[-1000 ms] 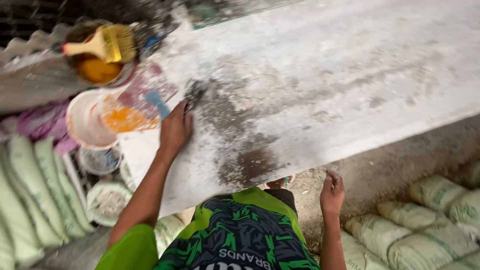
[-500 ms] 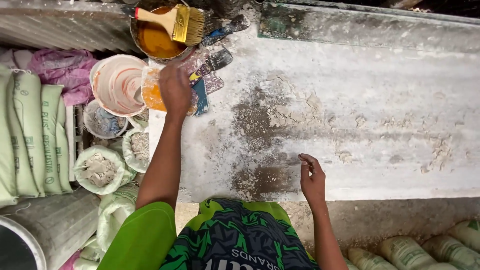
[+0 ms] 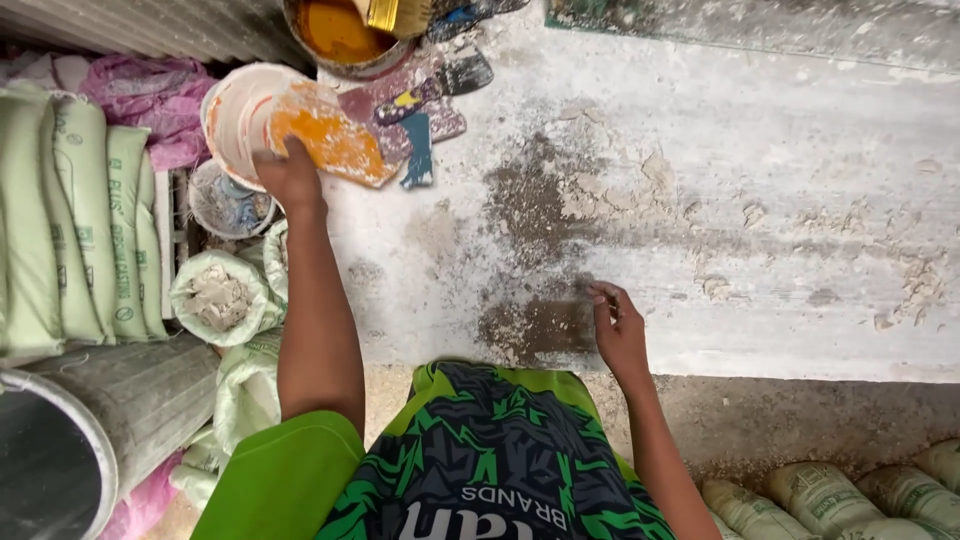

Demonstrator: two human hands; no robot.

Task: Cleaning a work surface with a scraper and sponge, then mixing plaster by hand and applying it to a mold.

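- Since the earlier frame, the left hand (image 3: 290, 175) has been drawn off the slab towards the white bowl (image 3: 240, 115), and an orange-smeared flat scraper (image 3: 335, 140) is now lifted under its closed fingers.
- Nearest, the right hand (image 3: 618, 330) is rested on the near edge of the white slab (image 3: 760, 230), fingers loosely curled, nothing held.
- Mid-slab, dark bare patches (image 3: 530, 210) and flaking filler are seen; most of the surface appears untreated.
- Farthest, a brush (image 3: 395, 14) is laid across the orange paint pot (image 3: 335, 35), seemingly not yet used on the slab.
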